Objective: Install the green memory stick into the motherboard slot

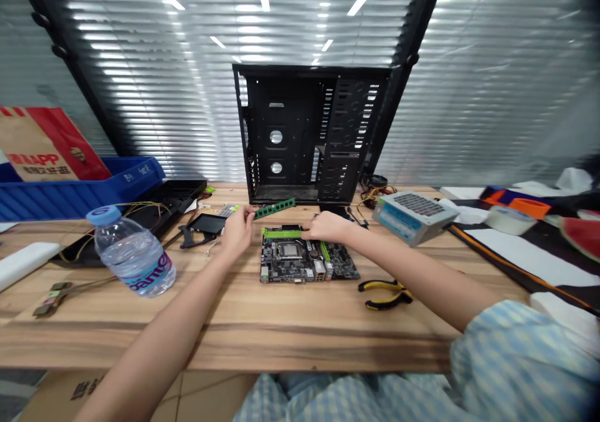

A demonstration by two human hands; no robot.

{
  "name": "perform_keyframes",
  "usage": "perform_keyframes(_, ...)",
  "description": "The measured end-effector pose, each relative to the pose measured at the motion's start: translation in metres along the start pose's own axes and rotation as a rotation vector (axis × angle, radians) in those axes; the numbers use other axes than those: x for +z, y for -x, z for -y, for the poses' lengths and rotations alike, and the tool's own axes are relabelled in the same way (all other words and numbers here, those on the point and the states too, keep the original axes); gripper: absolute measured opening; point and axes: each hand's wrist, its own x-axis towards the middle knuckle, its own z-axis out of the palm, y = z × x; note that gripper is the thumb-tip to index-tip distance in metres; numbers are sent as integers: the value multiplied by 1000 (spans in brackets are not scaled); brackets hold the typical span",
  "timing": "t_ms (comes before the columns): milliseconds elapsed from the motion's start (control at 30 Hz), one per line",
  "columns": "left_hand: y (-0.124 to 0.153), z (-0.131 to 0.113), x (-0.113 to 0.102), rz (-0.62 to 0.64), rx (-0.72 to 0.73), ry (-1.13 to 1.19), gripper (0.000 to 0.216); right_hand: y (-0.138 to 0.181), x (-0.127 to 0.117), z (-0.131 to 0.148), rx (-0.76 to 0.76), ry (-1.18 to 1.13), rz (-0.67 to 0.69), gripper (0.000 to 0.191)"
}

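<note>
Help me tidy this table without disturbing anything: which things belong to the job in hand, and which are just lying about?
Likely the job's:
green memory stick, in the left hand
motherboard, at the right hand
perhaps the black computer case and power supply

Apparently just lying about:
water bottle
paper bag
tape roll
</note>
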Motion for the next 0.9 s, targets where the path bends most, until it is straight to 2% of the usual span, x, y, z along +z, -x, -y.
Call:
perform_keyframes(200, 0, -4, -2, 12, -34, 7, 14, -5, -4, 2, 10, 12, 88, 25)
perform_keyframes(333, 0, -5, -3, 7, -32, 5, 15, -7, -5, 4, -21, 37, 77, 25)
perform_keyframes(733, 0, -6, -4, 4, -15, -15, 15, -9, 12, 1, -44, 107, 66, 27)
perform_keyframes(900, -1, -1, -2, 12, -8, -7, 15, -6, 6, 6, 3, 23, 36, 28)
